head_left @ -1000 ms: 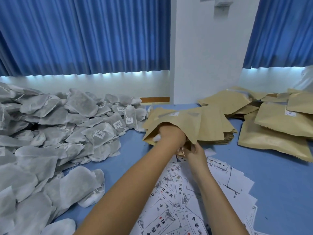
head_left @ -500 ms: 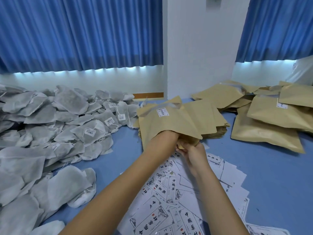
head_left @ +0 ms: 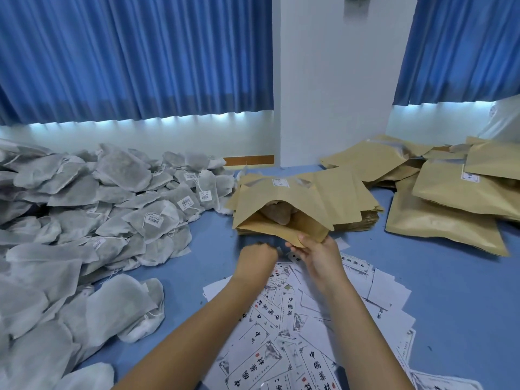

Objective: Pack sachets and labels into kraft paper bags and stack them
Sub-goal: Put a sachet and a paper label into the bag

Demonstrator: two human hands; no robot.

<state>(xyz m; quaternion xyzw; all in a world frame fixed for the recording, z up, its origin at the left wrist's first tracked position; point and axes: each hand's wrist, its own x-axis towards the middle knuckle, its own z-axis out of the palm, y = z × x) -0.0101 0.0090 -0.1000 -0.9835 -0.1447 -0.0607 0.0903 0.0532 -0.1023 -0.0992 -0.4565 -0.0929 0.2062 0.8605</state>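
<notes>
Though split by a white pillar (head_left: 332,94), spans the whole back: blue curtains (head_left: 135,57). Below, carrying everything: blue desk (head_left: 436,291). Heaped deep over its left side: grey mesh sachets (head_left: 112,198), strung with small white barcode tags (head_left: 154,220), print too small to read. Piled loosely at the right rear: filled kraft bags (head_left: 450,220), one with a white sticker (head_left: 470,177), unreadable. Fanned out at the near edge, partly under both forearms: white labels (head_left: 281,356) in bold black Chinese characters with red seals, "中國" legible. At the centre, just beside the heap: flat stack of empty kraft bags (head_left: 351,198). On top, mouth gaping toward the wearer: open kraft bag (head_left: 298,198), tiny white sticker near its far end, unreadable. Pinching the mouth's lower lip, thumb on top: right grip (head_left: 318,257). Just beside it over the labels, knuckles curled: left grip (head_left: 257,256); cannot tell whether anything sits in it. Inside the mouth, in shadow: one sachet (head_left: 278,215).
</notes>
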